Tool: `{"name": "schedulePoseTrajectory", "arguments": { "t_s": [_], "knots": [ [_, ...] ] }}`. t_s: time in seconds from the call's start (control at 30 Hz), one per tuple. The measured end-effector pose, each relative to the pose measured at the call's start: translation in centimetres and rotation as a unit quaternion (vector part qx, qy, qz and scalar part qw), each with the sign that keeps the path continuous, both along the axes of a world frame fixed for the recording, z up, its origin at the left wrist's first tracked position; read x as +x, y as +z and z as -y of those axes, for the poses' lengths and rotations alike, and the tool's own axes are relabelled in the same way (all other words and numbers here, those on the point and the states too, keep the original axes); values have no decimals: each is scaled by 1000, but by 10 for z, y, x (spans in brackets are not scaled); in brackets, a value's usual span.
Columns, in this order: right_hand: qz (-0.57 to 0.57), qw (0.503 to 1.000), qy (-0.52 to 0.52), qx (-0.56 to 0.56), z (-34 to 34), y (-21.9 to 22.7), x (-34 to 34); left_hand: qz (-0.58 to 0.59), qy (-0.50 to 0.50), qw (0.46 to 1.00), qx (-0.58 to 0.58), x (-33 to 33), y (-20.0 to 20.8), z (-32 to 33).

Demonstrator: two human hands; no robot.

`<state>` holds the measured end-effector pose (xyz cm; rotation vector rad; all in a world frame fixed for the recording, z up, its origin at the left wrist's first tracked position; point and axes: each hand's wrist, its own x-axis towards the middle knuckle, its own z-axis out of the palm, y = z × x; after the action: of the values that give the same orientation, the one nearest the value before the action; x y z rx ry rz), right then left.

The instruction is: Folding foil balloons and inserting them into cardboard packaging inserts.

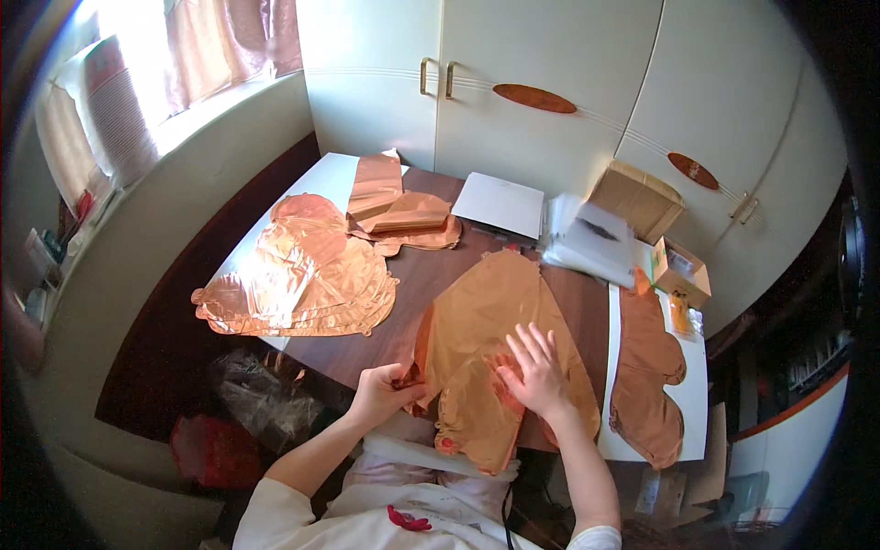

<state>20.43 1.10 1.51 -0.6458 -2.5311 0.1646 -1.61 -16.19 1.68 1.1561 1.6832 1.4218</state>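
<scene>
The left hand (378, 398) of the person has its fingers bent together, thumb against them, and they pinch the left edge of a large copper-coloured foil piece (486, 293). The right hand (539, 378) is spread flat, fingers well apart, holding nothing; it is over the middle of the same foil, but whether the palm touches I cannot tell. The right forearm hides a part of the foil's lower right side. To the left lies a shiny foil pile (316, 266), with folded foil (396, 209) behind it; to the right, another foil piece (646, 385). Farther back are a flat white case (500, 203), a heap of clear plastic sleeves (591, 240) and a cardboard box (632, 197). The foil in work is smooth and dull above, wrinkled below, and its lower end hangs past the front edge of the brown table (579, 307). Behind the table stand white cupboards (541, 41); at left, bright light enters beside a pinkish curtain (215, 50).
</scene>
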Motion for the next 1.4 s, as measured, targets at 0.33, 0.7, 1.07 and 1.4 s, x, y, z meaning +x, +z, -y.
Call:
{"name": "schedulePoseTrajectory", "arguments": {
  "t_s": [0.33,0.7,1.07,1.4],
  "knots": [
    [-108,942,94,-302,46,36,-85,8,-33,999,-35,11,6,-10],
    [-144,971,-42,-188,29,-1,-39,-287,140,948,8,-21,-12,10],
    [-61,985,-133,-86,43,-24,0,-506,156,846,-62,-40,-15,16],
    [-159,978,-72,-111,43,-38,2,-533,-137,833,48,-33,-1,-73]
  ]
}}
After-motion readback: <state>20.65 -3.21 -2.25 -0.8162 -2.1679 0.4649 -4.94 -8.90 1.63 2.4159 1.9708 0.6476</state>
